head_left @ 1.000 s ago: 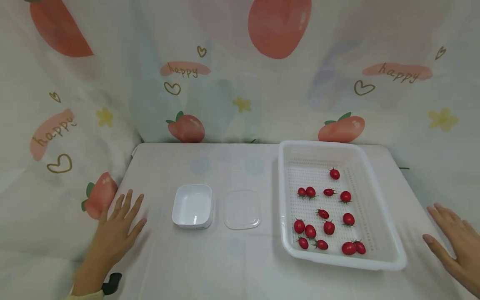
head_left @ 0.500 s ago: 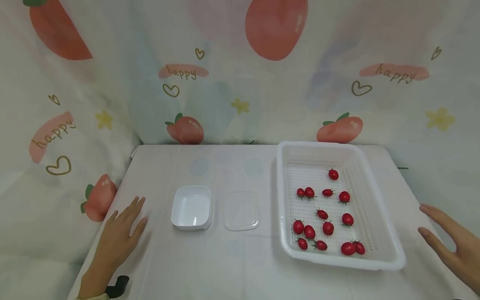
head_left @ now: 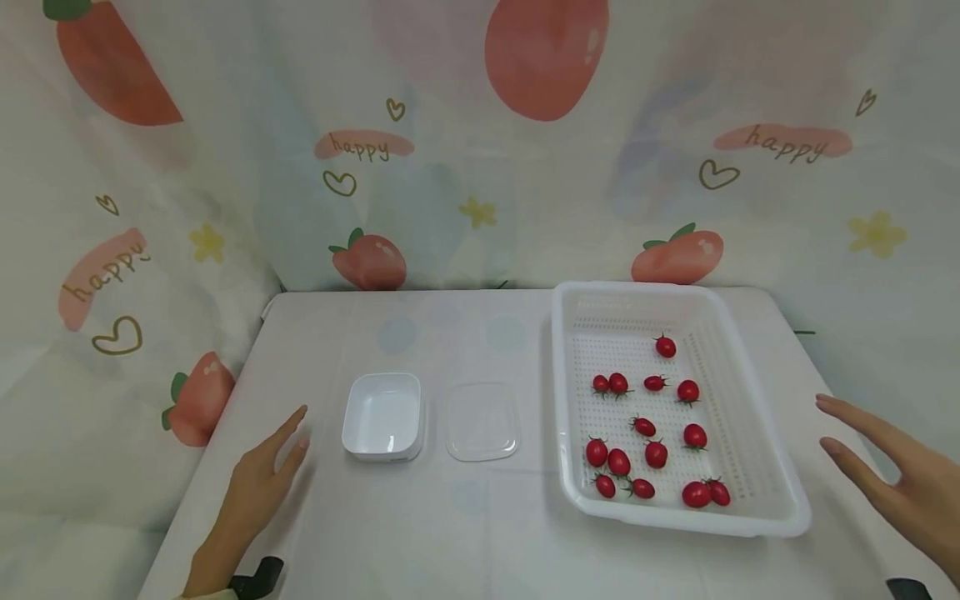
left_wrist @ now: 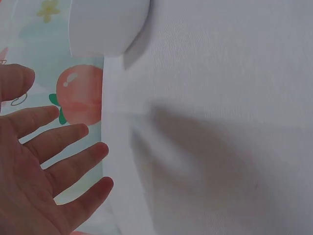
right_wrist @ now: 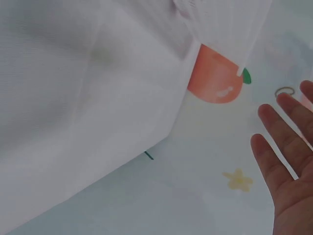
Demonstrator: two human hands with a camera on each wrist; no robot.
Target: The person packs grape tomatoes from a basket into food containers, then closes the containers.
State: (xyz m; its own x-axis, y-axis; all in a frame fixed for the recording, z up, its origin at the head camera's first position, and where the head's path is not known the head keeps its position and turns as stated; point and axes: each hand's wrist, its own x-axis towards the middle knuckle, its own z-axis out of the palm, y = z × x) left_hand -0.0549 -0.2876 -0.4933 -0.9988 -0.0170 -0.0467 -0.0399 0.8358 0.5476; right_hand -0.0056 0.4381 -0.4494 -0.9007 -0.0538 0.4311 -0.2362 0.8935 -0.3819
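My left hand (head_left: 258, 487) hovers over the left side of the table, fingers straight and nothing in it. To its right stands a small white square container (head_left: 384, 417), with a clear plastic lid (head_left: 483, 422) lying flat beside it. In the left wrist view the fingers of the left hand (left_wrist: 54, 166) are spread, and the white container (left_wrist: 107, 24) shows at the top. My right hand (head_left: 900, 479) is held off the right edge of a white plastic basket (head_left: 776, 467), empty, its fingers extended. Several cherry tomatoes (head_left: 656, 454) with green stems lie scattered in the basket.
A white cloth covers the table (head_left: 420, 533). Behind it and at the left hangs a curtain (head_left: 450, 167) printed with fruit, hearts and yellow flowers. The basket's raised walls border the tomatoes on all sides.
The left hand has moved right, toward the white container, turning onto its side. The right hand has shifted left, closer to the basket. Container, lid and tomatoes stay in place.
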